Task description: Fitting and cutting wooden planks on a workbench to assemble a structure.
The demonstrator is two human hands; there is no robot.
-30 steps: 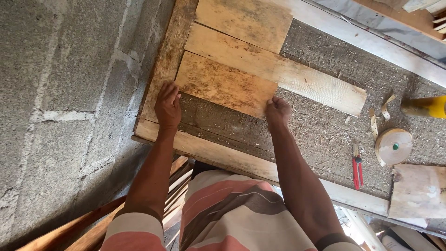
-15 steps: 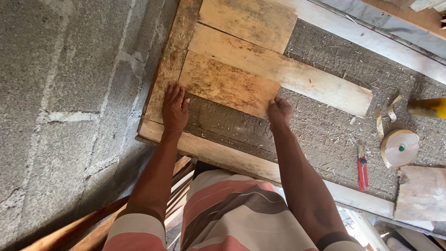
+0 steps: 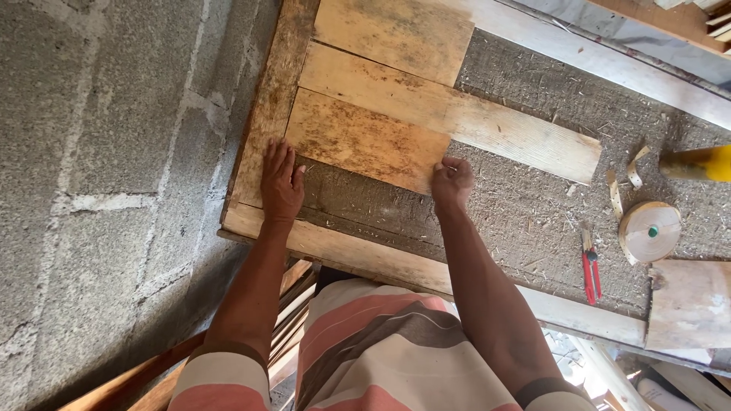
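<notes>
The left hand (image 3: pixel 280 181) is lying flat, fingers spread and extended, palm pressing down where the left frame board (image 3: pixel 268 106) meets the near-left corner of the short plank (image 3: pixel 365 141); it is gripping nothing, only bearing on the wood. The right hand (image 3: pixel 452 183) is curling its fingers together against the near-right corner of the same plank, fingertips pushing on the edge; whether anything small is being pinched inside the curl cannot be told. The short plank is lying between the two hands, its far edge butting against a longer plank (image 3: pixel 449 114), which in turn is touching a third, squarer plank (image 3: pixel 392 29) at the top of the view. All three are resting on a rough grey panel (image 3: pixel 525 213) bordered by the near frame board (image 3: pixel 358 255) and a pale far rail (image 3: pixel 601 65). Judging from the layout, three planks are already sitting side by side in the left corner of the frame, while the strip of panel nearest the person and the whole right half are lying uncovered, so most of the covering appears to be left. Well to the right, apart from both hands, red-handled pliers (image 3: pixel 590 270), a round wooden disc (image 3: pixel 649 232), a yellow handle (image 3: pixel 697 164) and a loose board (image 3: pixel 689 304) are lying on the panel. A block wall (image 3: pixel 114 152) is standing at the left.
</notes>
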